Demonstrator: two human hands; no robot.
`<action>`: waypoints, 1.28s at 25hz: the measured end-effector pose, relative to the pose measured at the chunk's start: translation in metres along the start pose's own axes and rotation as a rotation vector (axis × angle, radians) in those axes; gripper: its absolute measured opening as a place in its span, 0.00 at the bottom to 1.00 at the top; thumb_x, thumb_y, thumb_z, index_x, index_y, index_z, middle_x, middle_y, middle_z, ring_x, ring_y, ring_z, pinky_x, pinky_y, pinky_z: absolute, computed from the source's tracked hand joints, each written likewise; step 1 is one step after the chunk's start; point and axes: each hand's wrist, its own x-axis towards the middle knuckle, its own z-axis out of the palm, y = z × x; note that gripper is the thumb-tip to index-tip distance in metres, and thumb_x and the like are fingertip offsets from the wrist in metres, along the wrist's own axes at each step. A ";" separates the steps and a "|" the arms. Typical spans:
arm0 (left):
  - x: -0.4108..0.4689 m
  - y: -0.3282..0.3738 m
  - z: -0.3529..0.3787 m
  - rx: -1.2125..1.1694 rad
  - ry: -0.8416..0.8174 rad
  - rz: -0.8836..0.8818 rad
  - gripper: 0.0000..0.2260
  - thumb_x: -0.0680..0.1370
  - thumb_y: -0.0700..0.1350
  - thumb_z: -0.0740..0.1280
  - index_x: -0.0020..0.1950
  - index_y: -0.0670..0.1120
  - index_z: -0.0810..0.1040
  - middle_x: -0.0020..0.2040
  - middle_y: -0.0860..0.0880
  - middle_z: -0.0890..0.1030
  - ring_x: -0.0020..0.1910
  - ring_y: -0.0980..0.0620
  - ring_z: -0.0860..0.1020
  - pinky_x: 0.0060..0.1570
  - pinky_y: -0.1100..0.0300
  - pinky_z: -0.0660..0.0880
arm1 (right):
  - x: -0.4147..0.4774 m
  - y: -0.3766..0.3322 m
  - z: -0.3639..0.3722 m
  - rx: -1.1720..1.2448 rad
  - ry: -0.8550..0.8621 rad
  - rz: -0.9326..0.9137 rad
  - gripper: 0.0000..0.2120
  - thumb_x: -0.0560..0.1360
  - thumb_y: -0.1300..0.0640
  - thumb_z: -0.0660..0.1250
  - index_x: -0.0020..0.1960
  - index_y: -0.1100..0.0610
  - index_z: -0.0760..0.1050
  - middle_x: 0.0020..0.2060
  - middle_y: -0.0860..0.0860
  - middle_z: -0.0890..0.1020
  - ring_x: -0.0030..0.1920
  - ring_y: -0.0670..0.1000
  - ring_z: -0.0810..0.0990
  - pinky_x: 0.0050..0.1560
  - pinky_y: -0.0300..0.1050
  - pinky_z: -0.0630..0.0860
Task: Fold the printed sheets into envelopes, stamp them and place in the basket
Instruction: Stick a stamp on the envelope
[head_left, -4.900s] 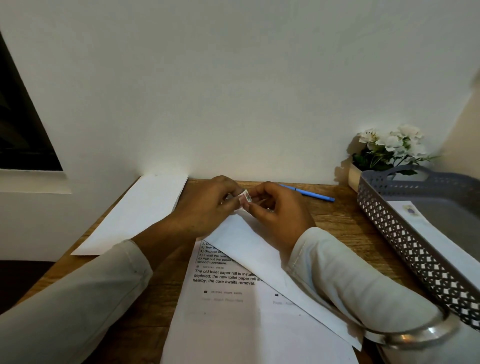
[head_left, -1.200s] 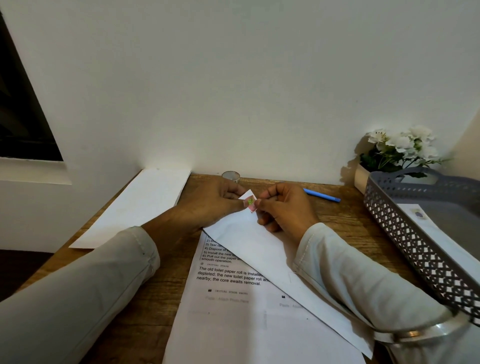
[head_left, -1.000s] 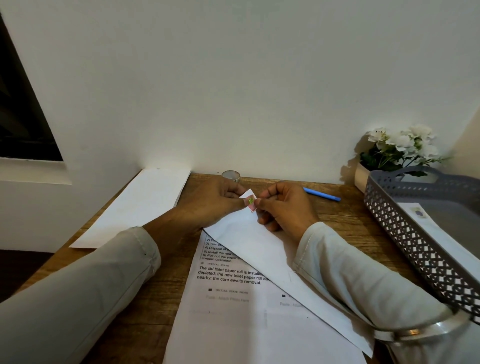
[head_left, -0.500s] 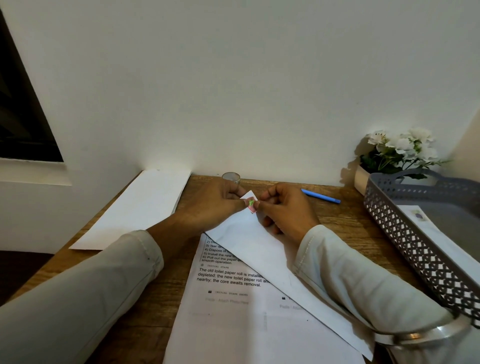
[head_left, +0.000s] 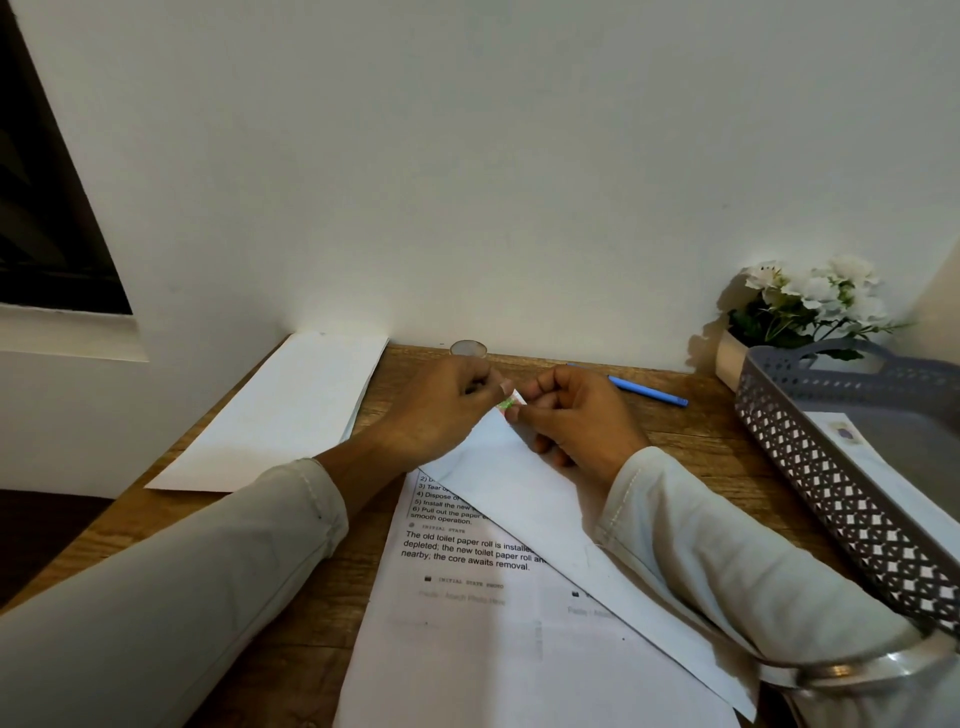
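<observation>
We are in the middle of the task, at the stamping step. Our left hand (head_left: 441, 410) and our right hand (head_left: 576, 415) meet fingertip to fingertip, and both pinch the small green-and-white stamp (head_left: 506, 402) just at the far corner of the envelope (head_left: 545, 514). The envelope lies slantwise on the bench (head_left: 701, 441), partly over a printed sheet (head_left: 467, 623). Whether the stamp already sticks to the paper, we cannot tell.

Done, as far as we judge: one white envelope with a stamp (head_left: 883, 478) lies inside the grey basket (head_left: 810, 457) at the right. Left to do: to press this stamp down, to carry the envelope to the basket, and then to fold the flat printed sheet under it. A white paper pile (head_left: 280, 410) waits at the left, near the wall; we cannot tell if these are envelopes or sheets.

On the printed sheet we read "The old toilet paper roll is installe…", "depleted; the new toilet paper roll…", "nearby; the core awaits removal.", and above it "5) Install the new", "6) Pull out the paper", "smooth operation." The small headings seem to say "INITIAL STATE" and "INITIAL STATE PHOTO". No brand is visible.
</observation>
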 end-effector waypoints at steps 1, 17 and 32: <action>-0.001 0.000 0.000 -0.029 0.002 0.001 0.10 0.81 0.51 0.66 0.45 0.50 0.83 0.26 0.59 0.72 0.26 0.61 0.67 0.27 0.69 0.62 | -0.001 -0.001 0.000 -0.006 -0.003 -0.006 0.11 0.72 0.61 0.77 0.50 0.62 0.78 0.29 0.55 0.79 0.22 0.46 0.75 0.21 0.36 0.66; -0.012 -0.006 -0.001 0.442 0.139 0.127 0.06 0.77 0.48 0.71 0.53 0.53 0.81 0.46 0.57 0.81 0.43 0.58 0.78 0.41 0.59 0.75 | -0.007 0.003 -0.005 -0.808 0.065 -0.409 0.03 0.76 0.53 0.71 0.49 0.47 0.82 0.48 0.44 0.83 0.49 0.46 0.80 0.44 0.41 0.72; -0.013 -0.007 0.002 0.598 0.136 0.133 0.09 0.82 0.49 0.63 0.59 0.55 0.81 0.56 0.52 0.80 0.56 0.50 0.77 0.46 0.58 0.69 | -0.001 0.000 -0.015 -1.081 -0.212 -0.587 0.14 0.83 0.48 0.61 0.65 0.40 0.79 0.52 0.48 0.78 0.51 0.54 0.79 0.46 0.48 0.76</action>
